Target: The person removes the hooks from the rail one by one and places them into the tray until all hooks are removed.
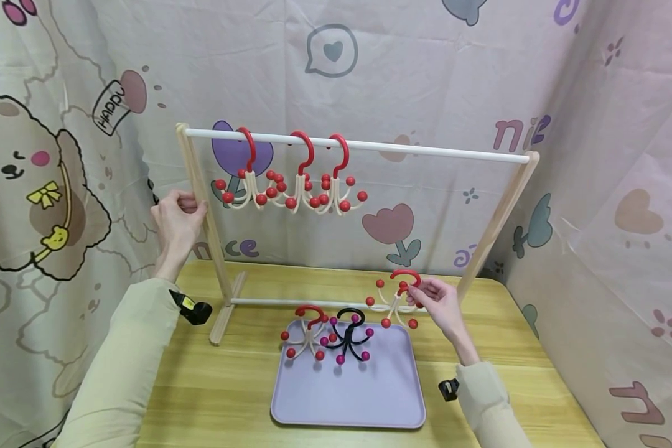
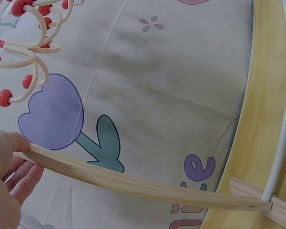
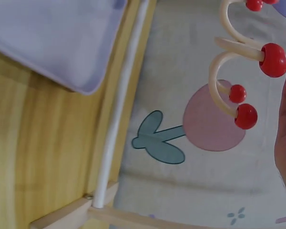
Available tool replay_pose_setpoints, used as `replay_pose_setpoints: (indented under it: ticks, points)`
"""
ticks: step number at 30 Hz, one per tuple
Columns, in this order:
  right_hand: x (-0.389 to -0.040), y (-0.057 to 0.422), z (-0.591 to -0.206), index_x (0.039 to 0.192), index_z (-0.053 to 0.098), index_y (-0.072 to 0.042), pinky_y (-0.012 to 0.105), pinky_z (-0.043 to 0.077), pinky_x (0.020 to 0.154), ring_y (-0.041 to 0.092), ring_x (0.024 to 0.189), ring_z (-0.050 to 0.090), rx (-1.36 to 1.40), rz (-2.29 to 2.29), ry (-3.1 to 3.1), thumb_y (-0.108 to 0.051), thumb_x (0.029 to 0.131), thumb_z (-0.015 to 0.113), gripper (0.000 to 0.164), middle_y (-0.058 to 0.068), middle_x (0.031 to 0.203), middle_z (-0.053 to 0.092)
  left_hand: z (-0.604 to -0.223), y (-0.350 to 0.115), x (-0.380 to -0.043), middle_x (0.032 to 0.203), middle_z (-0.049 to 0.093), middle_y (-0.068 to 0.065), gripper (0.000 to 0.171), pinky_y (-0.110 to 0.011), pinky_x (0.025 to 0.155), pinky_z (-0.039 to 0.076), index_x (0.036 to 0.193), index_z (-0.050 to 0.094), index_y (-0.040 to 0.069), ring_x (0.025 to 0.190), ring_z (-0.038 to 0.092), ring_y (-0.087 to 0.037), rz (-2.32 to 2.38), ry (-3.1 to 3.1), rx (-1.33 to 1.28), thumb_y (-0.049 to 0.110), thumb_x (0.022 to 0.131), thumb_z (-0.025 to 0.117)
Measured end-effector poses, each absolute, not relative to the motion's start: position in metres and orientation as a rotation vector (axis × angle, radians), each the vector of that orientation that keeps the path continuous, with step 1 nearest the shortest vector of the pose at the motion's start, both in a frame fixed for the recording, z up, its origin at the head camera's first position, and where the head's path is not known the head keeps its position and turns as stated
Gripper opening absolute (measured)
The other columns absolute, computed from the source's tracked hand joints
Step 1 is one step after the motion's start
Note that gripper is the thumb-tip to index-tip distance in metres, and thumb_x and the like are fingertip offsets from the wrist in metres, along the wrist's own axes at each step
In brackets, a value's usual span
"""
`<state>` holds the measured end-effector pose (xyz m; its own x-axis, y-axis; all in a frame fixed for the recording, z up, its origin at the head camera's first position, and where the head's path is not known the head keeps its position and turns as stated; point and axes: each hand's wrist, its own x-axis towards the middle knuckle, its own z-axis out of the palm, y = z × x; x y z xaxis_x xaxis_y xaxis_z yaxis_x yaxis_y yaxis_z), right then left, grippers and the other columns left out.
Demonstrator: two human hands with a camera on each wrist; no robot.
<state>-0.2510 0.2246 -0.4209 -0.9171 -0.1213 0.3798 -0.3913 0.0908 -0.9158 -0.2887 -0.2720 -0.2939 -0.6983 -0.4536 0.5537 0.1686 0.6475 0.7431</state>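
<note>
My left hand (image 1: 179, 218) pinches the left wooden post (image 1: 215, 252) of a garment rack between thumb and fingers, as the left wrist view confirms. In my right hand (image 1: 441, 306) is a cream multi-arm hook hanger (image 1: 395, 303) with red balls, pinched near its red hook, in front of the rack's low bar and above the tray's back right corner. Three similar hangers hang by their red hooks from the left half of the white top rail (image 1: 425, 150). On the lilac tray (image 1: 353, 398) are another red-hooked hanger (image 1: 309, 336) and a black one (image 1: 348, 338) with magenta balls.
The rack's right post (image 1: 498, 224) rises beyond my right hand. A white lower bar (image 1: 291, 302) crosses behind the tray. The wooden table (image 1: 201, 386) carries the rack and tray, and printed curtains (image 1: 336, 93) enclose the back and sides.
</note>
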Motion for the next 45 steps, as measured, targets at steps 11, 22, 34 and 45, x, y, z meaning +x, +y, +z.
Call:
replay_pose_setpoints:
  ticks: [11,22,34,45]
  points:
    - [-0.246,0.231,-0.442,0.106,0.06,0.02,0.028,0.061,0.068,0.009,0.071,0.072,0.611,1.885,-2.268,0.002,0.094,0.065,0.023,-0.007,0.083,0.075,-0.293,-0.272,-0.289,0.106,0.073,-0.026,0.028,-0.023,0.093,0.039,0.113,0.068,-0.003,0.073,0.045,0.014,-1.067,-2.112,0.217,0.015,0.092,0.068]
    - [-0.243,0.239,-0.456,0.105,0.064,0.015,0.032,0.062,0.07,0.011,0.072,0.072,0.579,1.844,-2.375,-0.002,0.094,0.066,0.02,0.023,0.089,0.074,-0.293,-0.27,-0.289,0.107,0.071,-0.029,0.028,-0.041,0.108,0.036,0.113,0.067,-0.005,0.091,0.057,-0.007,-1.095,-2.099,0.207,0.013,0.092,0.067]
    - [-0.24,0.24,-0.47,0.107,0.065,0.013,0.035,0.062,0.071,0.02,0.073,0.074,0.663,1.841,-2.465,-0.005,0.095,0.066,0.022,0.027,0.094,0.074,-0.294,-0.271,-0.287,0.104,0.074,-0.026,0.028,-0.012,0.08,0.035,0.112,0.068,-0.004,0.064,0.041,0.021,-1.049,-2.106,0.201,0.014,0.092,0.068]
    - [-0.239,0.237,-0.478,0.107,0.063,0.015,0.047,0.061,0.072,0.016,0.074,0.074,0.689,1.878,-2.469,-0.003,0.094,0.066,0.022,0.037,0.097,0.069,-0.294,-0.271,-0.288,0.103,0.074,-0.027,0.027,-0.009,0.075,0.034,0.111,0.068,-0.005,0.062,0.04,0.022,-1.037,-2.093,0.196,0.015,0.092,0.068]
